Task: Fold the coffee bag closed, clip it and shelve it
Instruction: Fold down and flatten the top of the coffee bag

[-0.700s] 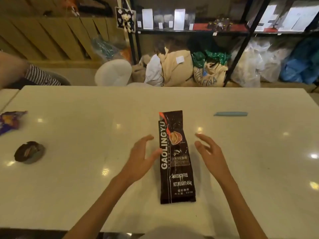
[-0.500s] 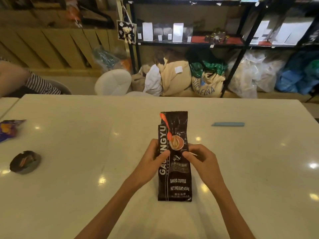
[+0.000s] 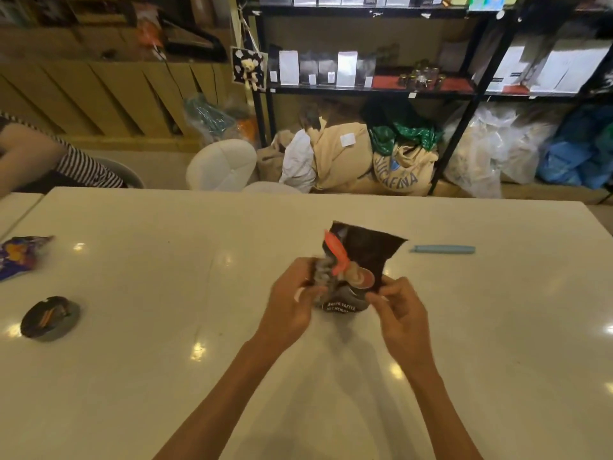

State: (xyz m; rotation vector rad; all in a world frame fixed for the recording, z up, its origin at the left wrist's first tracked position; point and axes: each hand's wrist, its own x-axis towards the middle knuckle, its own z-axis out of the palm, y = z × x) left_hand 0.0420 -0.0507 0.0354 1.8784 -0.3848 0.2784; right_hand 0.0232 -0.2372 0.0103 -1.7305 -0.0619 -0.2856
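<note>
Gripping the coffee bag (image 3: 360, 260), both hands' grips pinch its sides.

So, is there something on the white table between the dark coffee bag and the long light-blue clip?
No. The head view shows only bare white table between the dark coffee bag and the long light-blue clip.

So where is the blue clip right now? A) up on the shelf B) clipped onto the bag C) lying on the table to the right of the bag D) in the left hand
C: the clip lies on the table, right of the bag and apart from it, while both hands hold the bag.
</note>
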